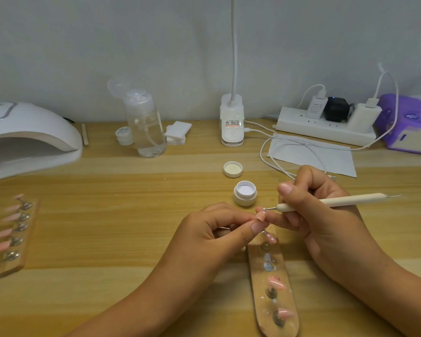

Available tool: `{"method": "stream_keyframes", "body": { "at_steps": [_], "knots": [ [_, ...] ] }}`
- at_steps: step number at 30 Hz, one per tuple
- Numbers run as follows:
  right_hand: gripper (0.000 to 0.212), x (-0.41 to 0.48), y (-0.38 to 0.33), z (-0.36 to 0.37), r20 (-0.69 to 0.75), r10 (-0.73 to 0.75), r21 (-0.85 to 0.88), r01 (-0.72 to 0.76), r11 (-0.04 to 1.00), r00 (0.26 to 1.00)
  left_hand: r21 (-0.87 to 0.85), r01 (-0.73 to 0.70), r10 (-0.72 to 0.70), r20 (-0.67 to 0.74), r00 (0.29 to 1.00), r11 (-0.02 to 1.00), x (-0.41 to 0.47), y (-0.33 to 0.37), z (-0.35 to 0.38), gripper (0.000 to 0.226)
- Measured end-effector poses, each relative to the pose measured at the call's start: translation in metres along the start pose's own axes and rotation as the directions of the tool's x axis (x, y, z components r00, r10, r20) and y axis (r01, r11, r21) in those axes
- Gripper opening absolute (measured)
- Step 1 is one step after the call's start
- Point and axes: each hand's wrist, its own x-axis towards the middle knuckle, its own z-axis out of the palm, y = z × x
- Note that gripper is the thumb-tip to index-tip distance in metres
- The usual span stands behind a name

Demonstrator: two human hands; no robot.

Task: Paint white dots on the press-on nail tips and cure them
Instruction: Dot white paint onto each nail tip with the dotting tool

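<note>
The left hand [214, 229] pinches a pink nail tip [260, 217] between curled fingers [258, 226]. Just to its right, the right hand [319, 210] grips the dotting pen [338, 200], which lies sideways with its point at the nail's top edge.

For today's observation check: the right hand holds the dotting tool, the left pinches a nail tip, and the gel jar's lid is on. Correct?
No: the head view shows the gel jar open, its lid lying on the table beyond it. The right hand holds the dotting tool; the left hand pinches the nail tip.
</note>
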Motion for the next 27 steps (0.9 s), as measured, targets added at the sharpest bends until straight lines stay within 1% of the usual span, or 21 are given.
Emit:
{"method": "stream_keyframes", "body": {
  "at_steps": [9,20,27],
  "knots": [
    [0.028,0.0006,0.0017,-0.0019,0.009,0.003,-0.038,-0.003,0.999,1.0,0.008,0.003,-0.003,0.002,1.0,1.0,0.0009,0.0006,-0.0003,0.025],
    [0.029,0.0008,0.0023,-0.0019,0.022,-0.005,-0.042,0.006,0.999,1.0,-0.027,0.012,-0.012,0.001,1.0,1.0,0.0009,0.0,0.0005,0.025],
    [0.029,0.0001,0.002,-0.0025,0.037,-0.004,-0.075,0.007,0.997,0.999,-0.004,0.023,-0.023,0.005,1.0,1.0,0.0016,-0.0019,-0.001,0.025]
  ]
}}
